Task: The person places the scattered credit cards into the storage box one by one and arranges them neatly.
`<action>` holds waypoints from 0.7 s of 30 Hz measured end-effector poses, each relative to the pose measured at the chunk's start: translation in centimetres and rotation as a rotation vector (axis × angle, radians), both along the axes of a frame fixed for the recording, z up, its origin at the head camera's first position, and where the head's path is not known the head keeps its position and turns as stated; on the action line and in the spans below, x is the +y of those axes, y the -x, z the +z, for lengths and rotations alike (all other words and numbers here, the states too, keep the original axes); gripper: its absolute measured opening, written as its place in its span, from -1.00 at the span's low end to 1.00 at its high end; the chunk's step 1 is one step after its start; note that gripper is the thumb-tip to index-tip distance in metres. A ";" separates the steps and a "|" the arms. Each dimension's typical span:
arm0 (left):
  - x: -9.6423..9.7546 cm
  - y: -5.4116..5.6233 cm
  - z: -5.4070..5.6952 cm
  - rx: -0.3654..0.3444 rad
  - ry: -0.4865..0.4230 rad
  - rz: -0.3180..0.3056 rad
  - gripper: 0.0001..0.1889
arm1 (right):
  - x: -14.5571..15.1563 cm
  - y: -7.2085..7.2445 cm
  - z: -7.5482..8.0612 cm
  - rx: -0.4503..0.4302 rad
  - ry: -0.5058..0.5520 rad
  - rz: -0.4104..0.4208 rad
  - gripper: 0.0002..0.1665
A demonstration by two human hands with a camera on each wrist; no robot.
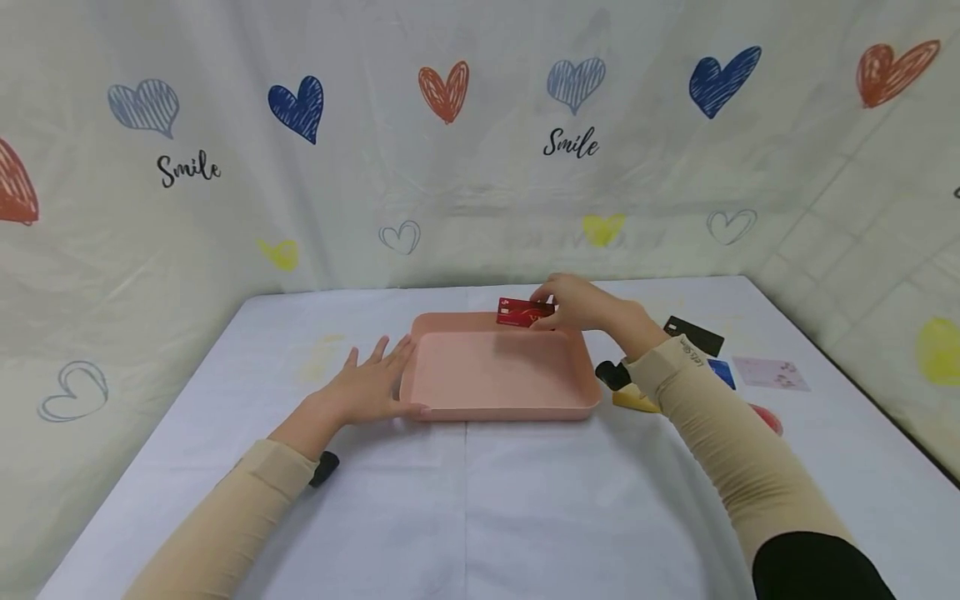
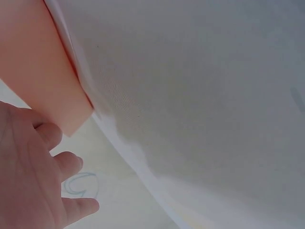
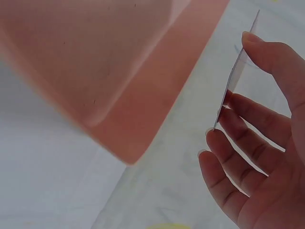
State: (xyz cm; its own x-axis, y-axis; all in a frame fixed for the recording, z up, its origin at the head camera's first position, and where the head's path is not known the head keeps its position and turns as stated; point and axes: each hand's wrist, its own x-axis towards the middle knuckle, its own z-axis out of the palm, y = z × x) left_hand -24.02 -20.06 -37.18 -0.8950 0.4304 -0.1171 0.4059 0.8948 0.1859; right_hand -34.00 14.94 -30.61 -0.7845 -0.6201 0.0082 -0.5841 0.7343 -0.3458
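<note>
A pink rectangular tray (image 1: 502, 414) lies on the white-covered table in the head view. At its left side is my left hand (image 1: 375, 387), fingers spread, with the thumb along the front left corner and the fingertips at the left rim. My right hand (image 1: 577, 302) pinches a red bank card (image 1: 517, 312) between thumb and fingers above the tray's back right rim. From the right wrist view the card (image 3: 232, 78) shows nearly edge-on, apart from the tray corner (image 3: 138, 143). The left wrist view shows the tray's outer wall (image 2: 57, 90) beside the left hand (image 2: 28, 167).
To the right, partly behind the right forearm, lie a black card (image 1: 694, 335), a blue card (image 1: 722, 372), a pale pink patterned card (image 1: 771, 373), a yellow item (image 1: 634, 400) and a red item (image 1: 768, 418). A curtain with printed hearts (image 1: 444, 90) hangs behind the table.
</note>
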 end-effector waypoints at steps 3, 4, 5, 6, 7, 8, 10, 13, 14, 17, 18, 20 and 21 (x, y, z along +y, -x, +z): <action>0.1 -0.1 0.1 0.000 -0.008 -0.001 0.22 | -0.6 0.1 -0.3 0.000 -0.008 0.010 -0.49; 0.1 -0.1 0.2 0.000 -0.007 0.000 0.23 | -0.8 0.2 -0.3 -0.004 -0.009 0.010 -0.49; 0.0 -0.1 0.2 0.003 -0.009 -0.001 0.23 | -1.0 0.2 -0.4 -0.008 -0.008 0.011 -0.49; 0.0 -0.1 0.2 0.004 -0.007 -0.001 0.23 | -1.1 0.2 -0.4 -0.010 -0.007 0.011 -0.49; 0.0 -0.1 0.2 0.004 -0.006 0.001 0.23 | -1.3 0.2 -0.4 -0.013 -0.008 0.008 -0.49; 0.0 -0.1 0.2 0.006 -0.004 0.002 0.23 | -1.5 0.2 -0.4 -0.015 -0.006 0.007 -0.49; 0.0 -0.1 0.1 0.010 0.001 0.004 0.23 | -1.8 0.2 -0.4 -0.011 -0.001 0.017 -0.49; 0.0 0.0 0.1 0.013 0.008 0.009 0.24 | -2.3 0.3 -0.6 -0.006 0.000 0.032 -0.49; 0.0 0.0 0.0 0.015 0.010 0.010 0.24 | -2.5 0.3 -0.7 -0.007 -0.001 0.036 -0.49; 0.0 0.1 0.0 0.009 0.016 0.010 0.26 | -2.9 0.6 -1.1 -0.027 -0.008 0.037 -0.50; 0.0 0.2 0.0 0.007 0.015 0.011 0.26 | -3.1 0.6 -1.2 -0.030 -0.009 0.040 -0.50; 0.1 0.2 0.0 0.003 0.009 0.011 0.27 | -3.4 0.8 -1.4 -0.031 -0.012 0.050 -0.52; 0.1 0.1 0.0 0.001 0.006 0.011 0.28 | -3.6 0.8 -1.5 -0.032 -0.011 0.056 -0.53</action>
